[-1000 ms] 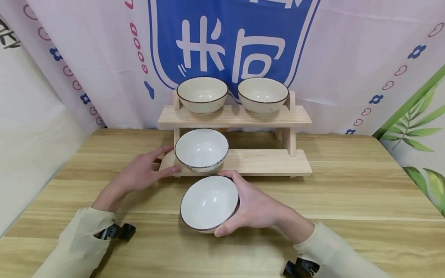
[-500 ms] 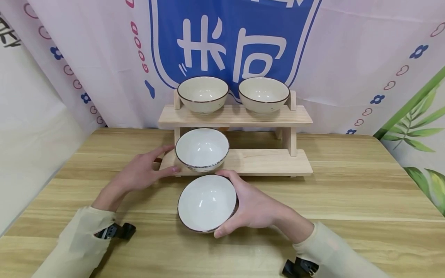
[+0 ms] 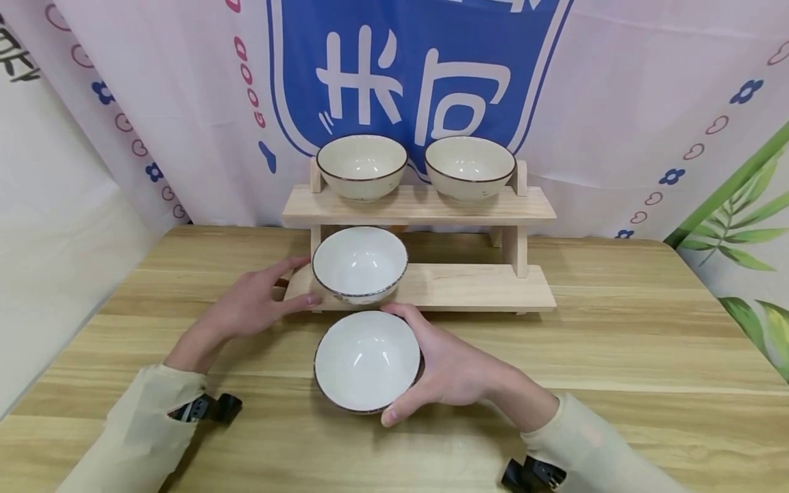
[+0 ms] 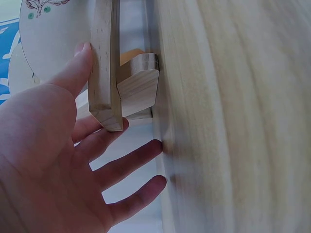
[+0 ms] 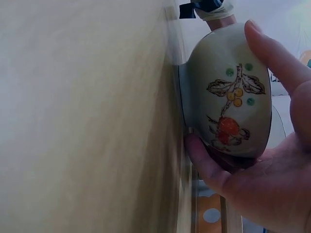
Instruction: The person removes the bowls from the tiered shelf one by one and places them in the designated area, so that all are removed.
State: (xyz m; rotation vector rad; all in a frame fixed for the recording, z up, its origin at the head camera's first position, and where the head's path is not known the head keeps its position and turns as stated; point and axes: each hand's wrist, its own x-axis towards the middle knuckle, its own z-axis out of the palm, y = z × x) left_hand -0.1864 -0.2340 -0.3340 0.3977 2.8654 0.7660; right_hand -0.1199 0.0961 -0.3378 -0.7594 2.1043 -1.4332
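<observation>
In the head view, my right hand (image 3: 450, 363) holds a bowl (image 3: 364, 363) by its right side, thumb in front and fingers behind. This bowl is white inside with a dark rim. Leaves and red and yellow fruit decorate its outside (image 5: 231, 102) in the right wrist view, where its foot is at the tabletop. My left hand (image 3: 255, 301) grips the left end of a wooden two-tier rack (image 3: 474, 284). Its thumb lies on the lower board (image 4: 104, 63), with fingers under it. On that board, beside the left thumb, stands a second bowl (image 3: 360, 263).
Two cream bowls with brown rims, one left (image 3: 361, 168) and one right (image 3: 470, 168), stand on the upper board (image 3: 419, 205). Behind the wood-grain table (image 3: 629, 342) hangs a printed cloth (image 3: 616, 103). The lower board's right half is bare.
The bowl in my right hand has gone from tilted to nearly level and shifted slightly left. My left hand keeps its place on the rack.
</observation>
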